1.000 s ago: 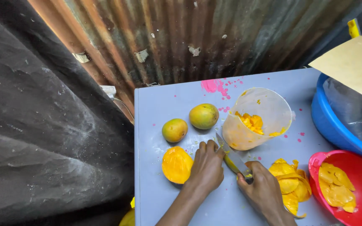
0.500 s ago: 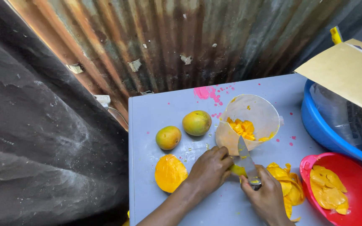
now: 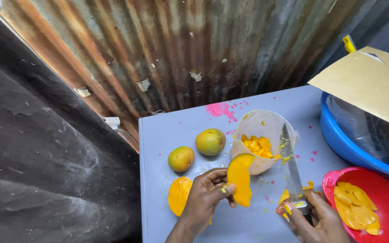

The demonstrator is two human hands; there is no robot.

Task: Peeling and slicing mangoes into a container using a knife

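The left hand (image 3: 203, 198) holds a mango slice (image 3: 240, 179) upright just above the desk (image 3: 167, 135), its grip pinching the lower edge between thumb and fingers, cut face turned toward the right, the top of the slice leaning against the rim of the clear plastic cup (image 3: 264, 139). That cup is tilted and already has yellow mango pieces lying in it. The right hand (image 3: 316, 218) is pressed together around the handle of a knife (image 3: 291, 168), blade pointing away toward the far side and flecked with pulp, standing just right of the cup and apart from the slice. I judge the slice light, soft and wet: the flesh looks slick and would bruise or slide under a hard squeeze, so the skin side and the firmer rim are the safer places to take hold, as the fingers do now. Another cut half (image 3: 179, 195) lies flat on the desk beside the left wrist, and 2 whole mangoes (image 3: 210, 141) sit farther back, near each other. Near the right edge a red bowl (image 3: 383, 229) holds peels, with a blue basin (image 3: 343, 144) beyond it under a sheet of tan card (image 3: 365, 85).
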